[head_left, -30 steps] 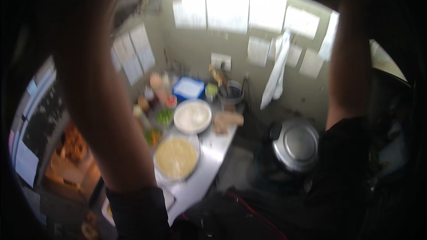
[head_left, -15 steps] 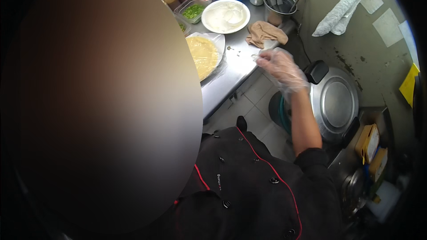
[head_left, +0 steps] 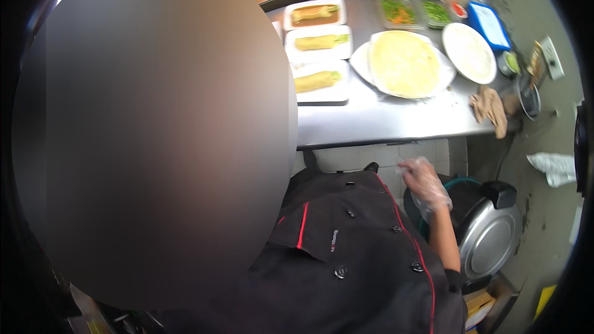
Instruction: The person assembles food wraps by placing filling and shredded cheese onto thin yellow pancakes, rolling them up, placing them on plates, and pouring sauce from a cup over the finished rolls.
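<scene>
My right hand (head_left: 426, 182), in a loose clear plastic glove, hangs in the air below the front edge of the steel table (head_left: 383, 124). Its fingers are curled in, and I see nothing held in them. My left hand does not show; a large blurred patch covers the left side. On the table above my right hand lies a stack of round yellow wrappers (head_left: 405, 65) on plastic film over a white plate (head_left: 362, 65). Left of it, three white trays (head_left: 322, 94) each hold a filled roll (head_left: 318, 81), the farthest in brown sauce.
At the table's right are a white bowl (head_left: 469, 52), a blue-rimmed tub (head_left: 489, 26), a brown cloth (head_left: 489, 108) and a metal utensil pot (head_left: 528, 98). Tubs of chopped vegetables (head_left: 398, 12) and sauce bottles stand behind. A large lidded cooker (head_left: 492, 235) is beside my right forearm.
My view has swung left, bringing the trays of rolls into sight. My right hand has drawn back from near the brown cloth to below the table edge.
</scene>
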Tool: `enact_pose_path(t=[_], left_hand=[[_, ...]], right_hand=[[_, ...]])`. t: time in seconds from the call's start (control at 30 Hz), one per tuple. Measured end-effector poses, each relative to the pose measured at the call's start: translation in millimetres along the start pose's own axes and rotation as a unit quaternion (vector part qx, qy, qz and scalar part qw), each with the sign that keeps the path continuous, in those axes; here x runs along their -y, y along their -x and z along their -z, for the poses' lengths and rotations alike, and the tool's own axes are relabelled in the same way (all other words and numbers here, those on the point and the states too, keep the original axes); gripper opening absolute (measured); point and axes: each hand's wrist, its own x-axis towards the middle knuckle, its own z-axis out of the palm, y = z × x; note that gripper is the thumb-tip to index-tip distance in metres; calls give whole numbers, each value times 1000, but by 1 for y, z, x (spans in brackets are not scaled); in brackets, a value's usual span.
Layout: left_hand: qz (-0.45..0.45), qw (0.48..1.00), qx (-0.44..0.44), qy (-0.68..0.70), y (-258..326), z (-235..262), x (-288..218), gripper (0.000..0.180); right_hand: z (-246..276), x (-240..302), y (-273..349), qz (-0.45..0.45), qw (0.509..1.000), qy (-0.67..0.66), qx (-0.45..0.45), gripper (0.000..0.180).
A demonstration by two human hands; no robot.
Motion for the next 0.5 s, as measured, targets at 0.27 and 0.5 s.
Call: enact_pose_path(t=[0.27,0.5], left_hand=[[232,960,-105,-120,126,-103,274,32],[-185,887,197,374,66,51,130,17]], right_hand=[[-82,100,-94,41,982,161,92,32],[-182,263,-162,267,961,-38,56,45]])
